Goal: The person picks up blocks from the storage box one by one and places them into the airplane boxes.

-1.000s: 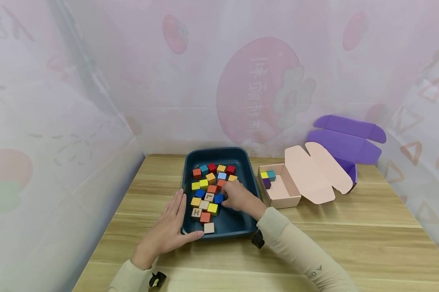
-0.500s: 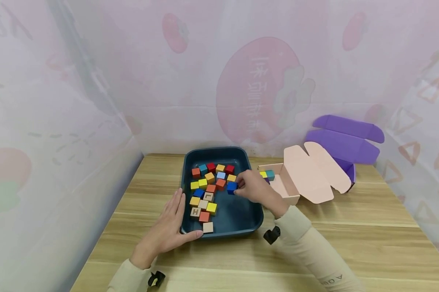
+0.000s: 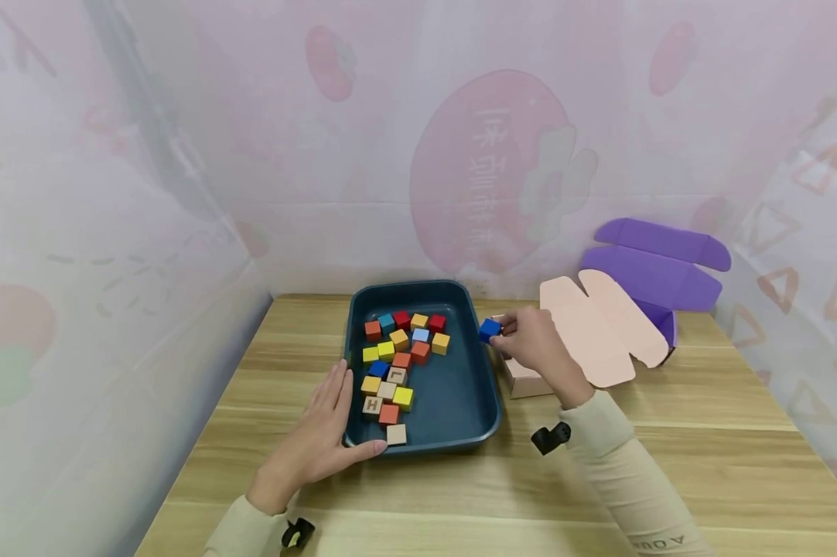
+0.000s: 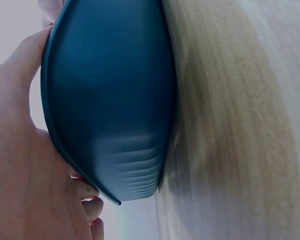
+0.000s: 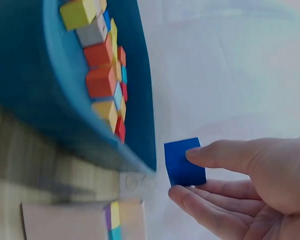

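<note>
Between thumb and fingertips my right hand (image 3: 538, 340) pinches a blue cube (image 5: 184, 162), held up above the gap between the tray's right rim and the peach box. My left hand (image 3: 314, 433) rests against the near left corner of the dark blue tray (image 3: 460, 410). Its fingers lie straight along the left side, and its thumb touches the front rim. Several coloured wooden cubes (image 3: 401, 361) lie in the tray's left and middle part, two of them showing the letters H and L. Inside the open peach box (image 3: 530, 384), mostly covered by my right hand, the right wrist view shows purple, yellow and teal cubes (image 5: 113, 215).
The peach box's lid (image 3: 599, 333) is folded back to the right. Behind it stands an open purple box (image 3: 658, 271). A printed pale curtain (image 3: 363, 193) hangs beyond the wooden table (image 3: 683, 456).
My right hand has lifted the blue cube out of the group in the tray and carried it rightward past the rim. The left hand has stayed at the tray.
</note>
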